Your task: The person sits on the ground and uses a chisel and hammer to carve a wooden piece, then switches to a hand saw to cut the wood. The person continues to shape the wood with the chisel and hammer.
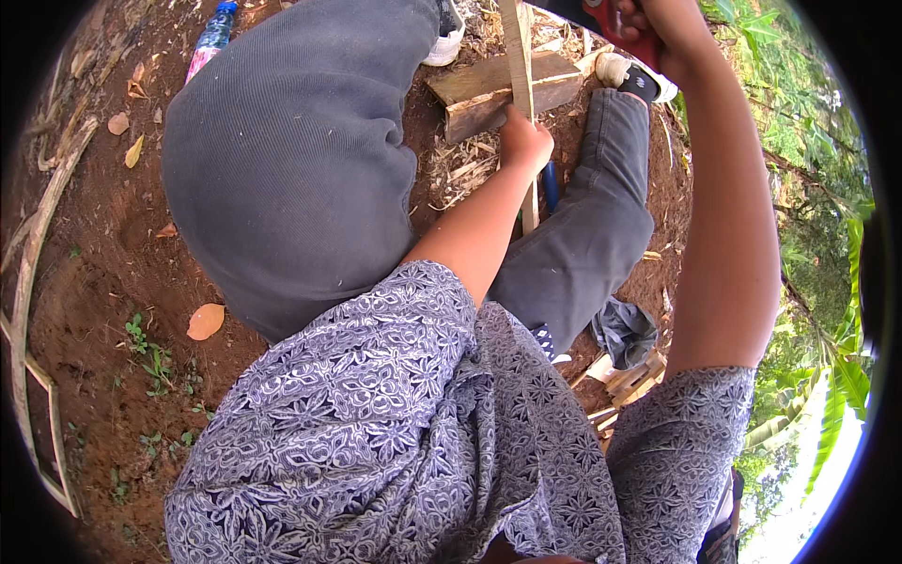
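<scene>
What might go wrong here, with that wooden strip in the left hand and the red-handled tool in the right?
The red-handled tool in the right hand appears close to the right shoe, so a slip might hurt that foot.
The left hand grips the wooden strip bare, so splinters or a stray stroke might injure it.
The wooden block lies among loose shavings and might shift.

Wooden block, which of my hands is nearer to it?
Left: your left hand is beside the wooden block; your right hand is farther off, beyond its right end.
</scene>
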`<state>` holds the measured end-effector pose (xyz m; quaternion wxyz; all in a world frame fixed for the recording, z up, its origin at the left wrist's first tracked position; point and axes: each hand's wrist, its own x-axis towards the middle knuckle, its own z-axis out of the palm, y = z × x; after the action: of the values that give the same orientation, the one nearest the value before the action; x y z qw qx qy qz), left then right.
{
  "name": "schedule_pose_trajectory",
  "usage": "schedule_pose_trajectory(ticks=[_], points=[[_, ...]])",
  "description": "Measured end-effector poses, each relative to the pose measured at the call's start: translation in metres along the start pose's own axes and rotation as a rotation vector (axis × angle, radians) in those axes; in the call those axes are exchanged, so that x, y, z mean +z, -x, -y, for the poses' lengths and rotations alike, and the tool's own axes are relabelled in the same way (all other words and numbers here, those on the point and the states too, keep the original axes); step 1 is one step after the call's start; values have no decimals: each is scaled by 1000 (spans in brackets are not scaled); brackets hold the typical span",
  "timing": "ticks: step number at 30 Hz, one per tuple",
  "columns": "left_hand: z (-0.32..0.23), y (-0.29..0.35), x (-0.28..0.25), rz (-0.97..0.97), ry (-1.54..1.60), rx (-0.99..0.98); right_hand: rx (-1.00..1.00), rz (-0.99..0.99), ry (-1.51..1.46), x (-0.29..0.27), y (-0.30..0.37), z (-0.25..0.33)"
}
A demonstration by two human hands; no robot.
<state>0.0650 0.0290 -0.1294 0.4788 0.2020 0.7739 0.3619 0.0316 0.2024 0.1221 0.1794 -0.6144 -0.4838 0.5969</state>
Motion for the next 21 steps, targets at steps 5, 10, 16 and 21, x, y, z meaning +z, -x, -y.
schedule_pose_trajectory(ticks=[5,10,16,21], points=[[5,-10,-3,-12,16,-84,18,34,33,23,-21,-14],[3,-20,2,-77,30,31,-151,84,75,-21,72,0],[7,-13,-7,-51,4,-20,-177,28,185,-3,78,21],[1,-3,-5,-13,-22,-39,49,14,-14,-2,-15,-10]])
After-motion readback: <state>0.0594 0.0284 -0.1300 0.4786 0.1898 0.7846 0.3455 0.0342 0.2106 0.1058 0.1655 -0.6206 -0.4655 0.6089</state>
